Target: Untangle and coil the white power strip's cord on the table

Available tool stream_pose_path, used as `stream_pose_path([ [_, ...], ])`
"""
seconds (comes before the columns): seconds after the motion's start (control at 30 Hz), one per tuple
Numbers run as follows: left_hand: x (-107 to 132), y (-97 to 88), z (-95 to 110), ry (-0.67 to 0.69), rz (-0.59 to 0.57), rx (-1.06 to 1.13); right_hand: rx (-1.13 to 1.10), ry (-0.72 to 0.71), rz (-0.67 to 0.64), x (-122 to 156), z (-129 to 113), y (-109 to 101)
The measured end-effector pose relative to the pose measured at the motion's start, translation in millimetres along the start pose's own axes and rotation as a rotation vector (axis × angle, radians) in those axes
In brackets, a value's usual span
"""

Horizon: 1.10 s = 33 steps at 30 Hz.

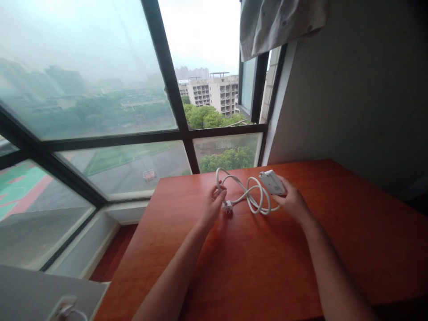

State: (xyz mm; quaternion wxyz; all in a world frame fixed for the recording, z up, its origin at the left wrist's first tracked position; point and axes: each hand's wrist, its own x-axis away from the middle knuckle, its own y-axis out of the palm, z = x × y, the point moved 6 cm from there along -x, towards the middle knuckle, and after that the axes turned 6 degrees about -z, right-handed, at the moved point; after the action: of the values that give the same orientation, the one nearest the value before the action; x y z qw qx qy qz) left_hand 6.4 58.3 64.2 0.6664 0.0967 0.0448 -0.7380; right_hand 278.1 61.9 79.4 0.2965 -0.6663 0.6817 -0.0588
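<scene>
A white power strip [274, 182] is gripped at its right end by my right hand [291, 199], tilted and raised above the reddish-brown table [254, 267]. Its white cord [248, 192] runs in loose, crossing loops between my two hands. My left hand [214, 203] is closed round a part of the cord, thumb and fingers pinching it. Just beside the left fingertips is the white plug [228, 206] at the cord's end, its prongs toward me. The fingers under the power strip are partly hidden.
Behind the table stands a dark-framed window [183, 129], with one pane swung outward. A curtain [281, 26] hangs at the upper right, beside a grey wall [351, 98]. At the lower left, a wall socket [65, 308] has a white plug and cable in it.
</scene>
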Motion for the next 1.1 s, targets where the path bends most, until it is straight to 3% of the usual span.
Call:
stream_pose_path([
  [0.1, 1, 4.3, 2, 0.039, -0.036, -0.060, 0.281, -0.033, 0.020, -2, -8, 5],
  [0.3, 7, 25.7, 18, 0.183, -0.132, -0.316, 0.629, -0.122, -0.097, -6, -43, 24],
  [0.43, 17, 44.6, 27, 0.278, -0.126, -0.455, 0.687, -0.135, -0.093, -7, -52, 32],
  [0.6, 22, 58.3, 21, 0.270, -0.098, -0.581, 0.604, -0.255, -0.105, -5, -51, 40],
  [0.73, 16, 52.4, 17, 0.195, -0.044, -0.663, 0.542, -0.346, -0.115, 0, -53, 38],
  [0.9, 1, 25.8, 9, 0.079, 0.036, -0.556, 0.642, -0.383, -0.124, 13, -53, 35],
  [1.0, -3, 17.0, 2, 0.067, 0.034, -0.437, 0.712, -0.401, -0.169, 23, -50, 47],
  [1.1, -3, 24.0, -5, 0.051, -0.045, -0.346, 0.736, -0.412, -0.220, 29, -47, 66],
])
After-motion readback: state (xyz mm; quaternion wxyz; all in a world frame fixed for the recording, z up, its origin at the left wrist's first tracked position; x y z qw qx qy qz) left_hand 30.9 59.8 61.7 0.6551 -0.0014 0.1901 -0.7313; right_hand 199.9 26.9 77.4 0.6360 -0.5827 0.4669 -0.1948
